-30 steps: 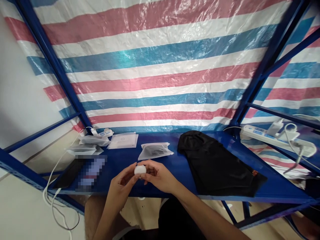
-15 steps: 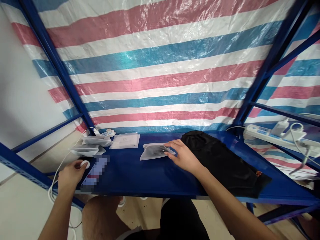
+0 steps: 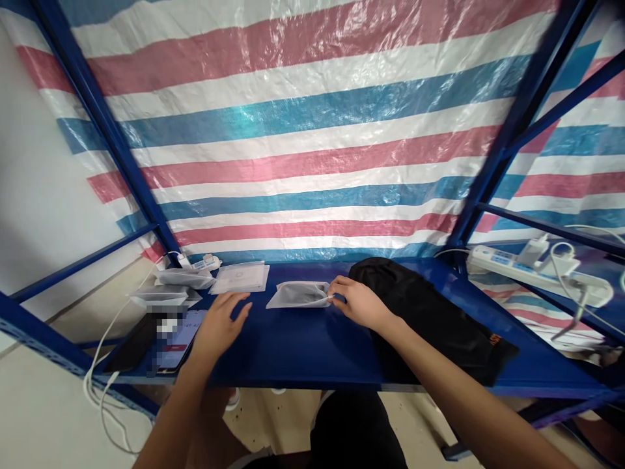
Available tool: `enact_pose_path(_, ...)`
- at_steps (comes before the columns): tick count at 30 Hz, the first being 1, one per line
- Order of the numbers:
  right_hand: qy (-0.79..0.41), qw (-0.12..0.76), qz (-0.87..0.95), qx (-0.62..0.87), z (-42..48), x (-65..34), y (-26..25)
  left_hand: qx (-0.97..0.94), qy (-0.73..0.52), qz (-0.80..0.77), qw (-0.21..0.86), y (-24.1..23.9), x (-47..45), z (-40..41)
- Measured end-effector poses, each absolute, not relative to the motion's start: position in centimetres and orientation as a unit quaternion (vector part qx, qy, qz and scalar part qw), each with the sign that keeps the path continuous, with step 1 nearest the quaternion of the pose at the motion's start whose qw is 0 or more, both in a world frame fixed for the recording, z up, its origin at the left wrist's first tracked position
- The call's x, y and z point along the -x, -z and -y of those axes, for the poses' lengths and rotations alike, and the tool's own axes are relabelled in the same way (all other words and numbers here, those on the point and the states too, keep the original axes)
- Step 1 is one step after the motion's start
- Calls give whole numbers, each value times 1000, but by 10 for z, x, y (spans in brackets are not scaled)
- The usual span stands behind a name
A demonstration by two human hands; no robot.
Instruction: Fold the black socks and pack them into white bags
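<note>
A frosted plastic zip bag (image 3: 296, 296) lies on the blue shelf (image 3: 273, 358), bulging, with something dark inside that I cannot make out. My right hand (image 3: 360, 301) pinches the bag's right end between thumb and fingers. Over the shelf to the left, my left hand (image 3: 223, 324) is empty, thumb and fingers apart, pointing towards the bag. Close to its left lies a phone (image 3: 184, 340) with a lit screen, partly blurred out. A small white object (image 3: 168, 326) shows at the phone's upper left, its shape masked by the blur.
More frosted bags (image 3: 168, 296) lie at the left, and flat clear sleeves (image 3: 240, 278) at the back. A black slab-like device (image 3: 134, 342) with a white cable sits at the left edge. Black cloth (image 3: 420, 312) covers the right side. Power strips (image 3: 532, 267) are by the frame.
My left hand has let go of the small round white object near the phone and moved right, opening. My right hand has closed on the bag's end, which it had reached with fingers apart.
</note>
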State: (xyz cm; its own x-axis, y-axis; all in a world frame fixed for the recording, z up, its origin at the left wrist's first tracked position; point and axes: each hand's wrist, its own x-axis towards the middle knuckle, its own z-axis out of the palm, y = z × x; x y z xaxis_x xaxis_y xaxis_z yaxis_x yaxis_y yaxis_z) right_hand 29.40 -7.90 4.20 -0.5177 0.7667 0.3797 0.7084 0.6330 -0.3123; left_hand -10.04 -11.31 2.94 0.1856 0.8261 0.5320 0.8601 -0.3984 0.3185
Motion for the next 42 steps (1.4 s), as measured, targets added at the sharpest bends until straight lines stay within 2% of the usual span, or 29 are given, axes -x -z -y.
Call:
enact_pose_path(4,-99,301,857,407,80,-295,-47,795,275,540,-34,-20,71,84)
enact_pose_path(8,-167,357,816,423,80,-300,-46,752,216,622,-7,-15,99,32)
enact_pose_path(12,-274,388,761,442,84,-307,-43,677,81,732,1,-20,133,-21)
enact_pose_path(14,-309,411,739,436,86,-311,-45,658,51,751,-11,-19,139,-36)
enact_pose_path(20,-335,463,712,408,73,-314,-76,681,34,730,-39,0,120,-32)
enact_pose_path(24,-384,489,690,370,31,-267,-109,701,43,711,-32,7,98,-9)
enact_pose_path(28,-424,458,690,368,-25,-176,-128,724,63,686,-23,12,66,20)
enact_pose_path(33,-240,340,810,414,-60,-63,-113,727,105,679,-17,22,21,57)
enact_pose_path(35,-222,312,824,417,-61,-32,-97,726,117,678,-18,24,10,66)
enact_pose_path(39,-232,281,833,417,-55,-8,-69,718,130,684,-14,25,12,69)
enact_pose_path(42,-229,292,835,408,-50,-35,-63,702,130,701,2,24,24,62)
